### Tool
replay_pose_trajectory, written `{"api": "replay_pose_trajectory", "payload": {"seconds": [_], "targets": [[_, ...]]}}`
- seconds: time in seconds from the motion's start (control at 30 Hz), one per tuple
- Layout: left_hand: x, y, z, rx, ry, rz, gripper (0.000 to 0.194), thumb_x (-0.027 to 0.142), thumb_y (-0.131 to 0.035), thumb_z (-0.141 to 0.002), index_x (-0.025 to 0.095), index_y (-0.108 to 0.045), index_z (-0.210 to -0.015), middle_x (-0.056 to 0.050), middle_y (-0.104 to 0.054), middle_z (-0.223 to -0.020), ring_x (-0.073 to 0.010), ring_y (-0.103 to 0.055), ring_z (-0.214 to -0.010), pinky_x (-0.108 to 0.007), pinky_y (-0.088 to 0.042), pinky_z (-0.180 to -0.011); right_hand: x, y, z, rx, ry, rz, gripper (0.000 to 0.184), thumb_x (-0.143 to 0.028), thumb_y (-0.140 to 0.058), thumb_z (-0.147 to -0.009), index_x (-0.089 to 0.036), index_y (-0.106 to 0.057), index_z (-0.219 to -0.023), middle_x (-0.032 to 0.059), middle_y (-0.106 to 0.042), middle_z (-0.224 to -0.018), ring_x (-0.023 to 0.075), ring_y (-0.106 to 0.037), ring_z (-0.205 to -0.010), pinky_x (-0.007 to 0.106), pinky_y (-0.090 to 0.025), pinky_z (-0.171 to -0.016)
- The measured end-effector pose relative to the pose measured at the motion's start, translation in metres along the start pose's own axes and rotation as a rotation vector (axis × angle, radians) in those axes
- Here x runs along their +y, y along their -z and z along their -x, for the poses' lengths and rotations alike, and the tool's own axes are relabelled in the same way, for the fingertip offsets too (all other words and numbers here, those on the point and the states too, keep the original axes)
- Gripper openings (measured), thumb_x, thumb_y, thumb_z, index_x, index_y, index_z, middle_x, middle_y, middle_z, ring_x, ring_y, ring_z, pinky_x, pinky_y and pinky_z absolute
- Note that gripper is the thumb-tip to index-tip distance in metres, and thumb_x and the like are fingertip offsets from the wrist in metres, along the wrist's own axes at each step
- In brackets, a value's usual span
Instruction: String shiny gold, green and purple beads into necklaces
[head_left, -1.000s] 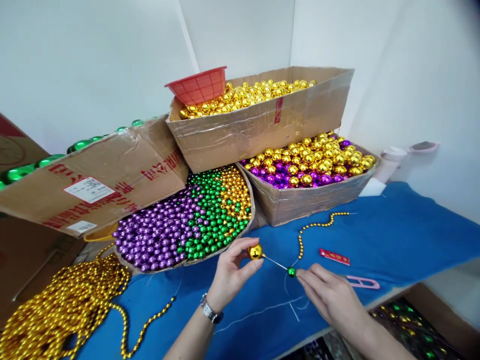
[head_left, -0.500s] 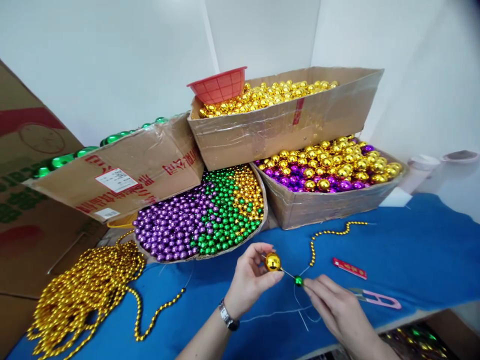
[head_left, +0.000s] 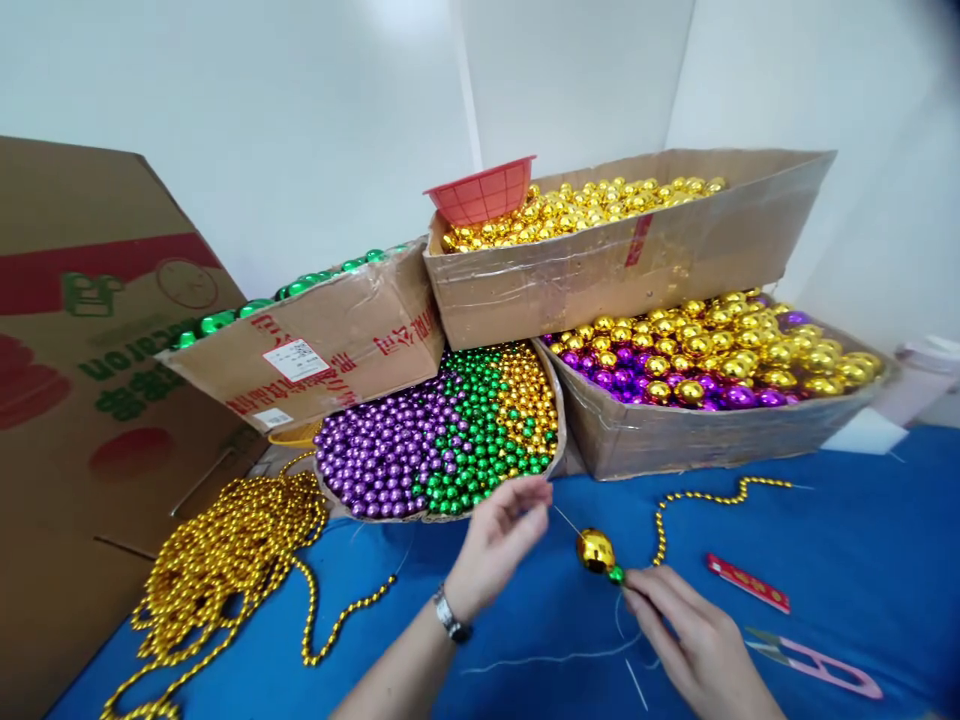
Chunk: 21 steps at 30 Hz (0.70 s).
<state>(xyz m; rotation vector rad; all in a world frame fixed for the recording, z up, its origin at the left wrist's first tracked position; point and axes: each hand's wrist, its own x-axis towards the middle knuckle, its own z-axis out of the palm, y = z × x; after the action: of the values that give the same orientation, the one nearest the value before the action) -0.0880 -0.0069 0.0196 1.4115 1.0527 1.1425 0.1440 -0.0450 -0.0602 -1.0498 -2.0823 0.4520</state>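
Pink-handled snips (head_left: pixel 814 665), lying at the right of the blue worktop (head_left: pixel 847 540). Right hand (head_left: pixel 694 640): fingers pinching together against a green bead (head_left: pixel 616 575). Gold ball (head_left: pixel 595 550): touching that bead, threading between the hands. Left hand (head_left: pixel 502 545): fingers curling near the thread (head_left: pixel 568 521); grip, cannot tell. Cardboard boxes (head_left: pixel 720 435), bead-filled: standing toward the worktop's back edge.

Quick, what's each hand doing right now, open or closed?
Left hand: fingers curled at the thread; grip unclear.
Right hand: closed, pinching the thread beside the green bead.
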Motion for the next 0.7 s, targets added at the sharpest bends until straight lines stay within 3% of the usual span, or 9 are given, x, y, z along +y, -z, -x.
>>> {"api": "replay_pose_trajectory", "payload": {"seconds": [0.1,0.2,0.27,0.4,0.5,0.6,0.7], "targets": [[0.005,0.024,-0.033,0.180,-0.106,-0.462,0.027,0.032,-0.046,-0.089,0.016,-0.054,-0.109,-0.009,-0.064,-0.102,-0.0175,-0.061,-0.092,-0.029,-0.050,-0.078,0.002,-0.001,0.001,0.014,0.012,0.008,0.021,-0.020,-0.043,-0.093,-0.024,-0.048,-0.113,0.0044,-0.060,-0.099,0.0131,-0.062,-0.086,0.020,-0.047,-0.074],[0.004,0.037,-0.071,0.169,-0.205,-0.923,0.019,0.024,-0.047,-0.087,0.017,-0.058,-0.102,-0.006,-0.066,-0.098,-0.0165,-0.060,-0.089,-0.028,-0.048,-0.080,0.001,-0.002,0.000,0.039,0.016,0.013,0.020,-0.020,-0.043,-0.093,-0.024,-0.049,-0.112,0.0046,-0.060,-0.097,0.0133,-0.062,-0.086,0.020,-0.048,-0.074],[0.003,0.038,-0.091,0.130,-0.236,-1.039,0.015,0.019,-0.052,-0.082,0.018,-0.061,-0.093,-0.006,-0.066,-0.092,-0.0196,-0.058,-0.090,-0.032,-0.046,-0.082,-0.001,0.000,-0.002,0.055,0.018,0.008,0.020,-0.020,-0.043,-0.093,-0.023,-0.049,-0.112,0.0047,-0.060,-0.094,0.0129,-0.062,-0.083,0.019,-0.048,-0.072],[0.005,0.036,-0.113,0.098,-0.263,-1.119,0.008,0.016,-0.056,-0.076,0.019,-0.063,-0.077,-0.007,-0.065,-0.080,-0.0241,-0.056,-0.087,-0.035,-0.045,-0.076,-0.004,0.010,-0.005,0.111,0.016,0.012,0.019,-0.018,-0.043,-0.093,-0.022,-0.050,-0.110,0.0041,-0.059,-0.090,0.0118,-0.062,-0.079,0.018,-0.049,-0.069],[0.013,0.040,-0.115,0.126,-0.261,-1.129,0.012,0.021,-0.051,-0.081,0.019,-0.063,-0.082,-0.008,-0.065,-0.085,-0.0242,-0.056,-0.088,-0.035,-0.044,-0.076,-0.003,0.017,-0.003,0.138,0.003,0.028,0.016,-0.019,-0.044,-0.092,-0.021,-0.051,-0.106,0.0042,-0.059,-0.090,0.0120,-0.062,-0.078,0.017,-0.049,-0.068],[0.025,0.044,-0.100,0.142,-0.228,-1.103,0.016,0.024,-0.048,-0.085,0.019,-0.063,-0.088,-0.006,-0.067,-0.086,-0.0203,-0.059,-0.083,-0.032,-0.045,-0.076,0.003,0.016,0.002,0.128,-0.010,0.023,0.015,-0.020,-0.045,-0.092,-0.021,-0.051,-0.105,0.0046,-0.059,-0.090,0.0127,-0.062,-0.080,0.018,-0.048,-0.069],[0.030,0.032,-0.064,0.042,-0.122,-0.784,0.022,0.032,-0.046,-0.087,0.018,-0.062,-0.094,-0.005,-0.067,-0.088,-0.0160,-0.061,-0.078,-0.026,-0.047,-0.069,0.011,0.005,0.005,0.084,-0.028,-0.002,0.016,-0.020,-0.044,-0.092,-0.022,-0.052,-0.106,0.0040,-0.060,-0.091,0.0128,-0.062,-0.080,0.019,-0.049,-0.070]]}}
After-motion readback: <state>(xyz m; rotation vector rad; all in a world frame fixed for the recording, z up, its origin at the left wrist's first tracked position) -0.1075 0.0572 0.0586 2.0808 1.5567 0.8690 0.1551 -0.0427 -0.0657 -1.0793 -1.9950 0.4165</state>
